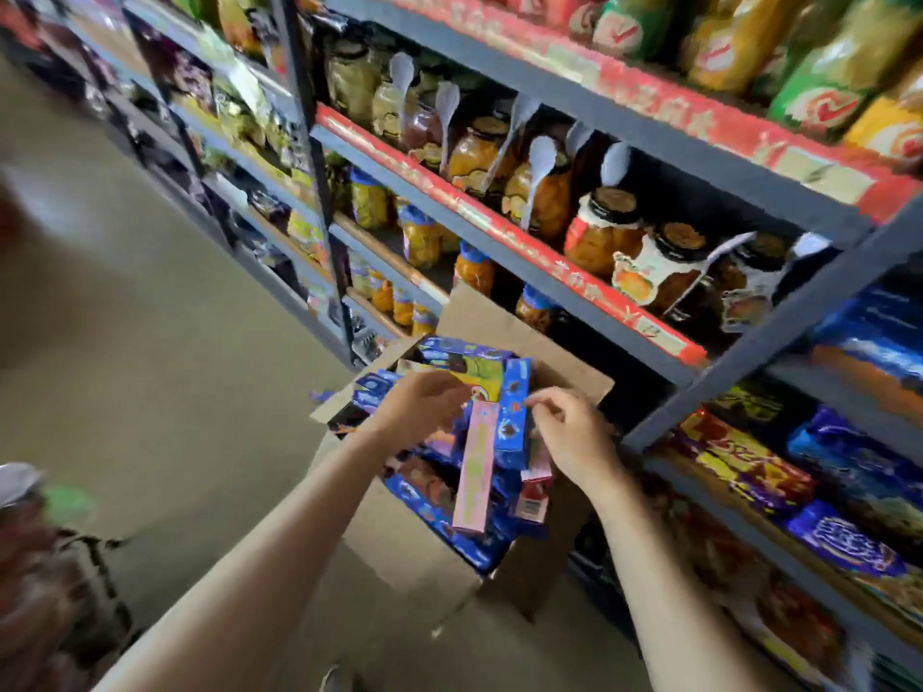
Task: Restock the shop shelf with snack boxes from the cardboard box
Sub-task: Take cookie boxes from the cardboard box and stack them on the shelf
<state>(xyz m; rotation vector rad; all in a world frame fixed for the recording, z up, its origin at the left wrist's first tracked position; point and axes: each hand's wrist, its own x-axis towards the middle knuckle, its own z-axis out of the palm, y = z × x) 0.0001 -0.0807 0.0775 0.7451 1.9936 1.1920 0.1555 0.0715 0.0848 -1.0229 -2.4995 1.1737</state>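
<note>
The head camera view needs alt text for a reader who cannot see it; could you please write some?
A person's left hand and right hand reach into an open brown cardboard box of blue and pink snack boxes, beside grey metal shop shelves holding jars of preserved fruit.

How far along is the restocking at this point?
Early or mid-job. Done: cannot tell; the shelf beside the box holds packets, but none is traceable to this job. In hand: both hands are in the cardboard box; the left hand and right hand are at an upright blue box and pink box. Left: many snack boxes fill it.
</note>
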